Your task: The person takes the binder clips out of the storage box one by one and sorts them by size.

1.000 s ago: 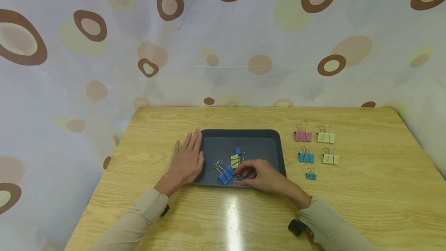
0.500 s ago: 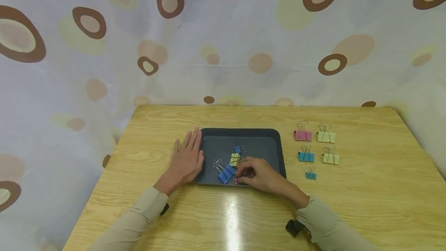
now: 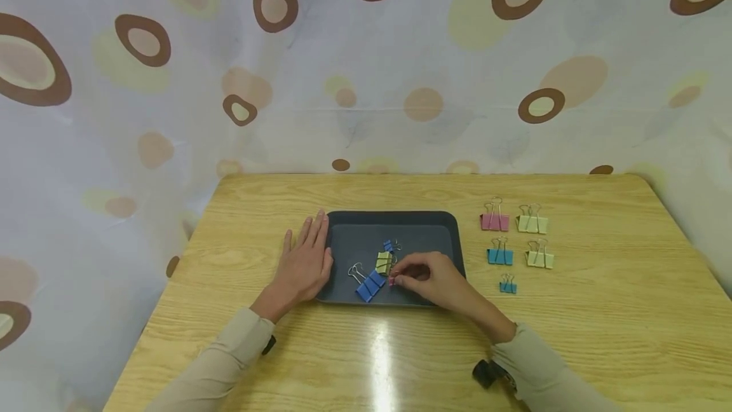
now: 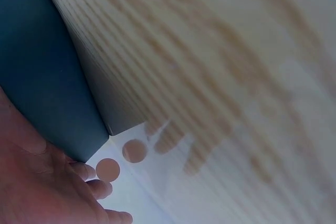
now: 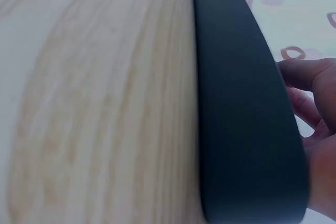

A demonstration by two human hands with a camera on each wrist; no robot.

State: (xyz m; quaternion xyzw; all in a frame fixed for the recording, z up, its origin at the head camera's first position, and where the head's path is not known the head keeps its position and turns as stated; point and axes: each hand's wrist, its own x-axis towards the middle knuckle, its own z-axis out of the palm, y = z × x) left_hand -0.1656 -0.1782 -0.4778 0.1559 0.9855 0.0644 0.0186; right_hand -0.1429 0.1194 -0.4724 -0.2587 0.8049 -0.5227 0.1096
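Observation:
My right hand [image 3: 436,277] pinches a small pink binder clip [image 3: 391,280] between thumb and fingertips, over the front part of a dark grey tray [image 3: 423,234]. Beside it in the tray lie a large blue binder clip [image 3: 370,285], a yellow binder clip [image 3: 384,262] and a small blue binder clip [image 3: 388,246]. With fingers straight, my left hand [image 3: 303,269] rests along the tray's left edge. In the right wrist view the tray wall [image 5: 247,108] hides the clip and the fingertips. The left wrist view shows the left hand [image 4: 47,182] against the tray's outer side.
Right of the tray, several binder clips stand on the wooden table [image 3: 606,310]: a pink one [image 3: 494,222], pale yellow ones [image 3: 533,224], a larger teal one [image 3: 500,256] and a small teal one [image 3: 508,287]. A patterned curtain [image 3: 377,138] hangs behind the table.
The small pink clip lay at the tray's front edge; the right hand has taken hold of it and raised it slightly away from that edge. The left hand has stayed in place.

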